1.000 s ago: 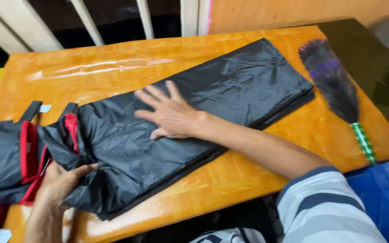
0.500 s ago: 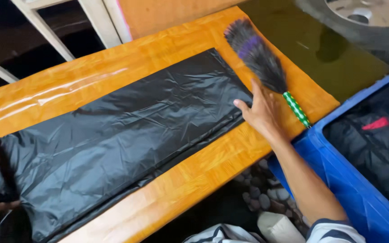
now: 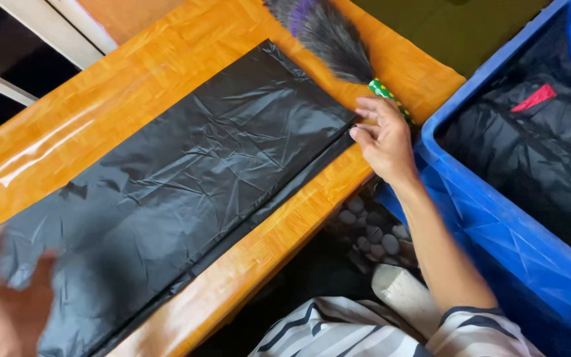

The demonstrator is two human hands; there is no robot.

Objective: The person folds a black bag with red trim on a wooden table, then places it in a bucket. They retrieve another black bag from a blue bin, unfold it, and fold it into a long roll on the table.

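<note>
Now the right hand (image 3: 383, 140) sits at the far right corner of the black plastic bag (image 3: 186, 198), fingers loosely spread with the thumb and forefinger closing toward the bag's edge; whether they actually pinch the film cannot be told. Half a second ago this hand lay flat near the same end, closer to the feather duster (image 3: 335, 43); since then it has turned on edge and drawn back to the corner, which reads as a shift from smoothing to taking hold. Just beyond the fingertips lies the duster's green-banded handle (image 3: 383, 92), close but apart. The bag lies flat and lengthwise along the orange wooden table (image 3: 285, 231), smoother than a second ago, when it was bunched at the near end. The left hand (image 3: 4, 311) is a blur at the bag's opposite end; its fingers cannot be read. Right of the wrist stands a blue plastic crate (image 3: 497, 225) holding dark fabric.
</note>
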